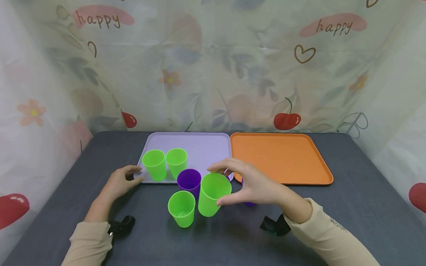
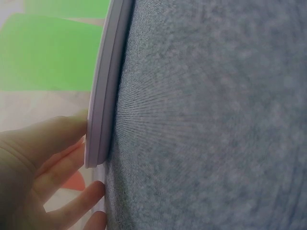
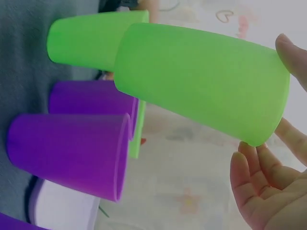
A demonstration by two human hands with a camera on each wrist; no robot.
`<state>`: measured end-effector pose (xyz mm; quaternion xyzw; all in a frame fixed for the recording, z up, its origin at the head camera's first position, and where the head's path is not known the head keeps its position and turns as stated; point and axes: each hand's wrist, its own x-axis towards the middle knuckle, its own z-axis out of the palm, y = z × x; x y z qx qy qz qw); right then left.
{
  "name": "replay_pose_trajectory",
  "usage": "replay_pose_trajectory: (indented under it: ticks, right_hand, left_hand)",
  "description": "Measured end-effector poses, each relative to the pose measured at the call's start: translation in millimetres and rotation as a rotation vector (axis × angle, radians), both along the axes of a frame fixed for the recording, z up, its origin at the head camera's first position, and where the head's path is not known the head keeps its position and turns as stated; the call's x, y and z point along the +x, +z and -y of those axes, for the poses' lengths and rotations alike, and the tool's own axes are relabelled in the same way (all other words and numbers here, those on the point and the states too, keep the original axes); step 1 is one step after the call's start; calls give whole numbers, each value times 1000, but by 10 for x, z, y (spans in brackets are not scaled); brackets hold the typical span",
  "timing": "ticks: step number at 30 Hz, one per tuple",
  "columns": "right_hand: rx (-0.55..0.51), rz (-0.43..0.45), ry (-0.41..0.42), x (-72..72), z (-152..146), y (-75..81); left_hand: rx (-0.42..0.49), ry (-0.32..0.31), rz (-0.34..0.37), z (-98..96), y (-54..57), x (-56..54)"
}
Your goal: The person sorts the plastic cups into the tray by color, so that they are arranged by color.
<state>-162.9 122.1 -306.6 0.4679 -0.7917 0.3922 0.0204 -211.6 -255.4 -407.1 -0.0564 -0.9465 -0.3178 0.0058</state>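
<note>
My right hand [image 1: 251, 182] holds a green cup [image 1: 210, 201] by its rim, tilted and lifted off the table in the right wrist view. A second green cup [image 1: 182, 212] stands on the table to its left, with a purple cup [image 1: 189, 180] just behind. Other purple cups are partly hidden by the held cup and my right hand; one purple cup [image 3: 72, 153] shows clearly in the right wrist view. My left hand [image 1: 119, 183] rests at the left front corner of the lavender tray [image 1: 199, 143], thumb touching its rim. Two green cups [image 1: 154, 164] stand upright on that tray.
An orange tray [image 1: 277, 158] lies against the lavender tray's right side. Both are on a dark grey tabletop [image 1: 150, 248]. A printed curtain [image 1: 214, 70] hangs behind and at both sides, and a thin cable loop [image 1: 357, 122] shows at the back right corner.
</note>
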Motion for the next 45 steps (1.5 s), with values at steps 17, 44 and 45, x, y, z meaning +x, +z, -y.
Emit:
replay_pose_trajectory:
  ticks: [17,44,45]
  right_hand:
    - [-31,110,-106,-358,-5,151]
    - [29,227,-255,-913,278,203]
    - [38,225,-255,-928,288,199]
  left_hand:
    - [2,3,11,5,0,6]
    - [3,-4,-21,11,-4,5]
    - [4,-4,-23,10,-3,6]
